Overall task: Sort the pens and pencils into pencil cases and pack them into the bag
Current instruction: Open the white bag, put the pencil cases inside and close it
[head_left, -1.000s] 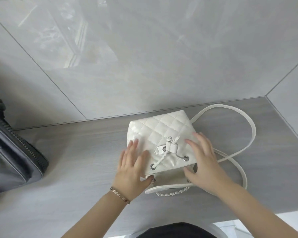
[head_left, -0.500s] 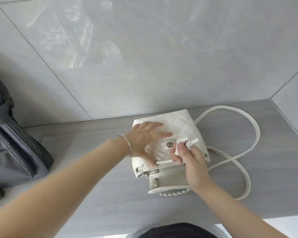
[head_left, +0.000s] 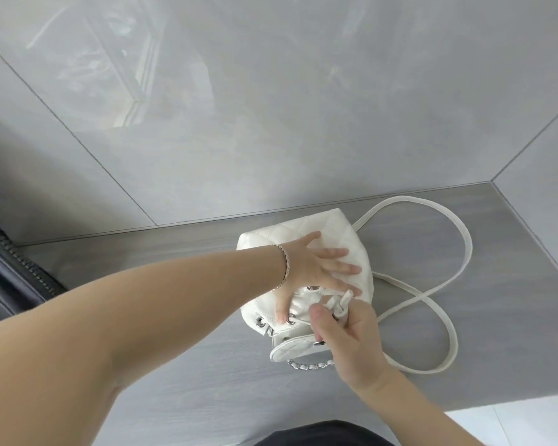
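Your left hand (head_left: 306,272) lies flat on the bag (head_left: 332,226), fingers straight and spread, pointing right across the quilted white panel. The thumb reaches toward the near side and ends beside a metal eyelet (head_left: 291,320). The hand grips nothing; it only rests on the bag. A thin bracelet (head_left: 285,268) sits on that wrist, and your forearm comes in from the near left above the counter (head_left: 512,284).

Your right hand (head_left: 348,329) is curled, thumb and fingers pinching the white drawstring (head_left: 343,300) at the bag's mouth, just near of your left fingertips. The cord's ends bunch up above the pinch. How the cord runs under your hand is hidden.

The bag lies on the grey counter, right of centre, its far edge close to the wall (head_left: 271,123) of large pale tiles and its mouth toward you. A quilted flap (head_left: 290,350) lies on the counter at the near side, with a short silver chain (head_left: 306,365) along its near edge. A second eyelet (head_left: 260,322) shows at the bag's near-left corner. Two white straps (head_left: 423,296) loop over the counter to the right of the bag and cross each other there.

At the left edge of view sits a grey pack (head_left: 10,278) with a dark zip, well apart from the bag. Dark clothing (head_left: 322,436) shows at the near edge.
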Tool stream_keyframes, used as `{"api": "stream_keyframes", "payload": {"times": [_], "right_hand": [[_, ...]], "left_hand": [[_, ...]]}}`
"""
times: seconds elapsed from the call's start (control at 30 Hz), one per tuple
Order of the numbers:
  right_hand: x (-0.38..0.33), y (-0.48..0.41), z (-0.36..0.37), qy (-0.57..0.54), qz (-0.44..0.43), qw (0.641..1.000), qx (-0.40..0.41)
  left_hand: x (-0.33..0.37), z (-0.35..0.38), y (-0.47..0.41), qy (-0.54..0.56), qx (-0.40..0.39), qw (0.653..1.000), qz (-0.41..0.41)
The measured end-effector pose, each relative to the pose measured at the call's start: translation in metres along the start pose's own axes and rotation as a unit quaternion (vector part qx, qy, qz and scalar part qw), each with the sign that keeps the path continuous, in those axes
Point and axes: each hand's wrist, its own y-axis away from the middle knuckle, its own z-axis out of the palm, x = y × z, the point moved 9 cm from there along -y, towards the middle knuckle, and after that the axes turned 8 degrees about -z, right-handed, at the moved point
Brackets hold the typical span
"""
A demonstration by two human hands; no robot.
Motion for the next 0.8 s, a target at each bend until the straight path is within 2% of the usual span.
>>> {"api": "stream_keyframes", "payload": {"times": [0.1, 0.27, 0.33, 0.4, 0.47, 0.5, 0.57, 0.6, 0.63, 0.67, 0.73, 0.8], "right_hand": [[-0.014, 0.002, 0.009, -0.017, 0.001, 0.999, -0.031], [0.002, -0.001, 0.01, 0.023, 0.041, 0.998, -0.05], [0.002, 0.0, 0.008, 0.036, 0.027, 0.998, -0.054], [0.0, 0.004, 0.005, 0.049, 0.013, 0.997, -0.053], [0.001, 0.008, -0.003, 0.049, 0.004, 0.998, -0.039], [0.001, 0.01, -0.004, 0.049, 0.001, 0.998, -0.038], [0.006, 0.013, -0.007, 0.041, -0.004, 0.998, -0.04], [0.01, 0.015, -0.006, 0.028, 0.004, 0.999, -0.043], [0.012, 0.015, -0.005, 0.025, 0.015, 0.998, -0.05], [0.014, 0.015, -0.003, 0.034, 0.023, 0.997, -0.06], [0.017, 0.013, 0.001, 0.074, 0.02, 0.993, -0.091], [0.021, 0.012, 0.006, 0.107, 0.022, 0.985, -0.132]], "left_hand": [[-0.001, 0.003, -0.002, 0.02, 0.0, 1.0, -0.005], [-0.001, 0.007, -0.005, -0.026, 0.003, 0.999, -0.024], [-0.01, 0.011, -0.009, -0.094, 0.023, 0.995, -0.023], [-0.023, 0.019, -0.01, -0.125, 0.086, 0.987, -0.043], [-0.039, 0.021, 0.0, -0.048, 0.174, 0.979, -0.096], [-0.045, 0.021, 0.012, 0.044, 0.207, 0.969, -0.128], [-0.059, 0.014, 0.04, 0.28, 0.27, 0.902, -0.19], [-0.06, 0.011, 0.054, 0.358, 0.28, 0.866, -0.21], [-0.052, 0.003, 0.066, 0.401, 0.287, 0.845, -0.207], [-0.039, -0.007, 0.076, 0.411, 0.287, 0.846, -0.183], [-0.002, -0.025, 0.09, 0.388, 0.268, 0.875, -0.112], [0.021, -0.031, 0.098, 0.341, 0.254, 0.902, -0.083]]}}
